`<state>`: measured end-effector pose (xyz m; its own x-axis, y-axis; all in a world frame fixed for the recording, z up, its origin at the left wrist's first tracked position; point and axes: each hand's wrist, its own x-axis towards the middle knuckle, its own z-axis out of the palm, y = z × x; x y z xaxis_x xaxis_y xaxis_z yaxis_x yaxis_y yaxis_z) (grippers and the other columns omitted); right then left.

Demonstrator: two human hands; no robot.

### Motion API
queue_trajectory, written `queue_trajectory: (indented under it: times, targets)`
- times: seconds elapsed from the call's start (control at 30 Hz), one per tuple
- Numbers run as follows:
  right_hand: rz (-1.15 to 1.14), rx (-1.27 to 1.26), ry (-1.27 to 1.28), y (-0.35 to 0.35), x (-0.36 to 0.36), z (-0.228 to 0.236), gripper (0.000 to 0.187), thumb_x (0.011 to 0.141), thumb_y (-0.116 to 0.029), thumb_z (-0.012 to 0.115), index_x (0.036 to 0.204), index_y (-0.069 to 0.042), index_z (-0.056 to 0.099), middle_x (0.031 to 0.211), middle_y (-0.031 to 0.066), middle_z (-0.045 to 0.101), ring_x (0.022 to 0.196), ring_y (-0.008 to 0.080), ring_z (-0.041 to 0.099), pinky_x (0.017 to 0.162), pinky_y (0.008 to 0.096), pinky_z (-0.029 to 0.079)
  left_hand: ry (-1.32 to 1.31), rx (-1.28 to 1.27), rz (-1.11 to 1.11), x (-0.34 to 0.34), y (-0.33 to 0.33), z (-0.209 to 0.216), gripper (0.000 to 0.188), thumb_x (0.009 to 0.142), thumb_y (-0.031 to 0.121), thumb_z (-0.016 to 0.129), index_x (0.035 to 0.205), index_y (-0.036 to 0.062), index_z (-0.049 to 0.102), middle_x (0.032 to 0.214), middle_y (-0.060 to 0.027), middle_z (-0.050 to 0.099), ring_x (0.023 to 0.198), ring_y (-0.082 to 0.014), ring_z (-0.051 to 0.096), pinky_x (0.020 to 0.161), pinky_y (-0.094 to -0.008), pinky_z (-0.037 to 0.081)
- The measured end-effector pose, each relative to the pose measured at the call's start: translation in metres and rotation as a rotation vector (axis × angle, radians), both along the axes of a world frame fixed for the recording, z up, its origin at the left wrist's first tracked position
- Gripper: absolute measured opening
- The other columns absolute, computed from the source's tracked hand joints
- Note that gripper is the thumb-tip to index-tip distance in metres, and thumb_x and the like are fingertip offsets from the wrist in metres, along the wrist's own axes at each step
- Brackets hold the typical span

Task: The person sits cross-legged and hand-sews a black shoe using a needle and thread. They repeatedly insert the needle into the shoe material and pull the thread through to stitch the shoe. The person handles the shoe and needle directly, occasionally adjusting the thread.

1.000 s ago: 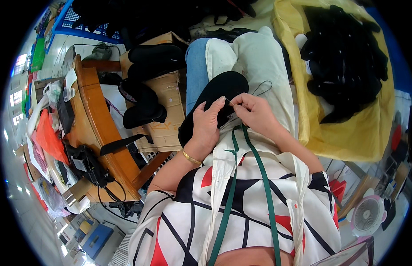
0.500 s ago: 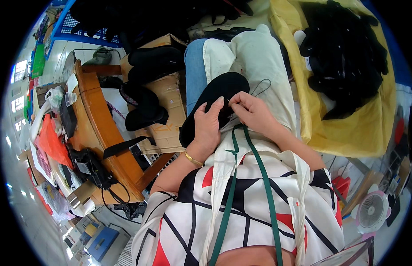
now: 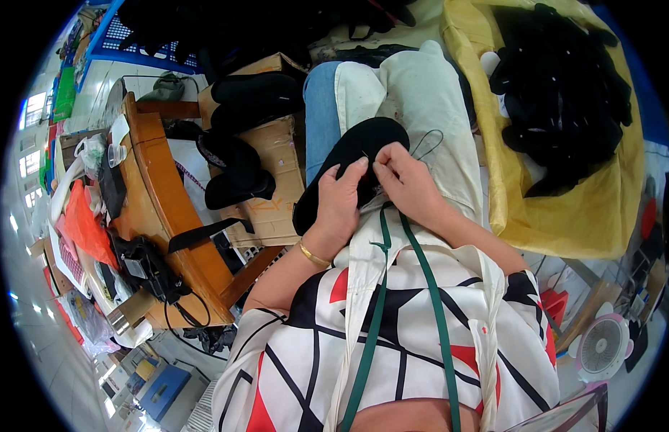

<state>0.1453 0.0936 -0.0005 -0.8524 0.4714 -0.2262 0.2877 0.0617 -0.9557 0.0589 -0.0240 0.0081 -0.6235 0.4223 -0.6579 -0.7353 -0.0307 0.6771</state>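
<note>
A black slipper (image 3: pixel 381 137) lies slantwise over my lap on a pale apron (image 3: pixel 428 86). My left hand (image 3: pixel 339 198) grips its near edge, with the thumb on top. My right hand (image 3: pixel 406 180) is pinched against the slipper close to the left thumb. Whatever sits between those fingertips is too small to make out. Beside the right hand, a thin dark thread loop (image 3: pixel 436 137) stands out over the apron.
Several black slippers (image 3: pixel 251 97) rest on a cardboard box (image 3: pixel 273 173) to the left, beside a wooden table (image 3: pixel 165 194). At the right, a yellow sack (image 3: pixel 564 234) holds a black heap (image 3: pixel 557 101). A blue crate (image 3: pixel 107 43) stands far left, a fan (image 3: pixel 600 345) lower right.
The right fingertips have shifted slightly along the slipper, a little closer to the left thumb. The slipper stays in the left hand, and the whole view has moved a touch.
</note>
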Motion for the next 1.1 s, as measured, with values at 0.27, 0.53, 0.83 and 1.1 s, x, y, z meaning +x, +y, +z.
queue_trajectory:
  times: [0.27, 0.53, 0.83, 1.1]
  targets:
    - [0.089, 0.135, -0.009, 0.035, -0.015, 0.009, 0.014, 0.093, -0.009, 0.064, 0.104, -0.002, 0.058, 0.076, 0.0082, 0.06, 0.062, 0.0168, 0.058, 0.06, 0.0285, 0.048, 0.073, 0.084, -0.168, 0.007, -0.01, -0.016, 0.02, 0.092, 0.007, 0.065, 0.111, -0.0004, 0.065, 0.1, -0.0063, 0.069, 0.087, -0.0132, 0.065, 0.082, -0.0267, 0.052]
    - [0.034, 0.438, 0.278, 0.031, -0.015, -0.019, 0.009, 0.09, -0.01, 0.066, 0.097, -0.005, 0.062, 0.08, 0.0081, 0.059, 0.074, 0.0245, 0.062, 0.064, 0.0331, 0.049, 0.277, -0.018, -0.341, 0.01, -0.01, -0.019, 0.009, 0.093, 0.01, 0.067, 0.09, 0.0018, 0.07, 0.081, 0.0025, 0.065, 0.074, -0.0036, 0.054, 0.067, -0.022, 0.044]
    - [0.157, -0.567, 0.037, 0.06, 0.003, 0.021, 0.015, 0.102, -0.02, 0.054, 0.098, -0.005, 0.052, 0.067, 0.0013, 0.059, 0.055, 0.0084, 0.058, 0.05, 0.0222, 0.046, 0.488, -0.057, -0.348, 0.003, 0.0, -0.012, 0.018, 0.088, 0.013, 0.077, 0.081, 0.0, 0.067, 0.074, 0.0066, 0.062, 0.067, -0.003, 0.049, 0.059, -0.0232, 0.043]
    - [-0.98, -0.723, 0.796, 0.195, 0.089, 0.04, 0.015, 0.102, -0.009, 0.051, 0.088, -0.004, 0.053, 0.063, 0.0022, 0.046, 0.057, 0.013, 0.048, 0.096, 0.0392, 0.053, 1.389, -0.194, -1.265, -0.061, 0.029, 0.035, 0.023, 0.077, 0.018, 0.078, 0.08, 0.0012, 0.062, 0.08, -0.0146, 0.06, 0.077, -0.0316, 0.06, 0.068, -0.0395, 0.049]
